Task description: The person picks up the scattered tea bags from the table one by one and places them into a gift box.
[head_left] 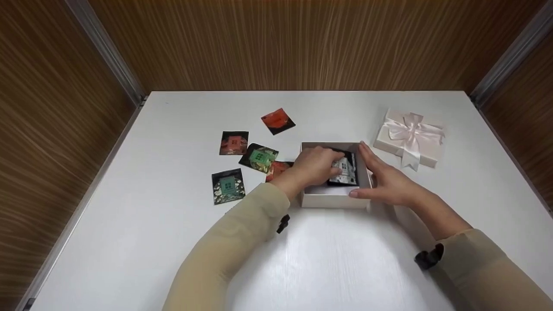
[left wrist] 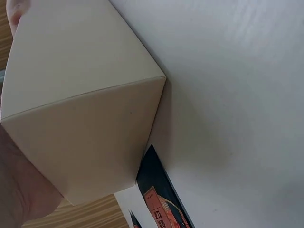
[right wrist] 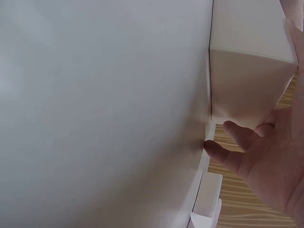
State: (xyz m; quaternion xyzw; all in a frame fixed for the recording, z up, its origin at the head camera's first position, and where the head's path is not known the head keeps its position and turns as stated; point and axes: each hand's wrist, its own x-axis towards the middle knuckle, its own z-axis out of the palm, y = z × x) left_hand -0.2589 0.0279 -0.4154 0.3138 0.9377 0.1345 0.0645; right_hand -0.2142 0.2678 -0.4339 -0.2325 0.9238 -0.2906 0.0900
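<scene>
An open white box stands on the table. My left hand reaches into it, thumb and index finger at the left edge of a flat black packet with a grey-white label. The other left fingers are hidden. With thumb near the front corner and fingers at the back, my right hand holds the box's right side. In the right wrist view, two fingers extend away from the box's wall. The left wrist view shows the box's outside, not the packet inside.
Left of the box lie a green-labelled packet, a red-labelled one, a teal-labelled one and an orange one partly behind my left arm. A red-black packet lies farther back. A ribboned lid sits at right.
</scene>
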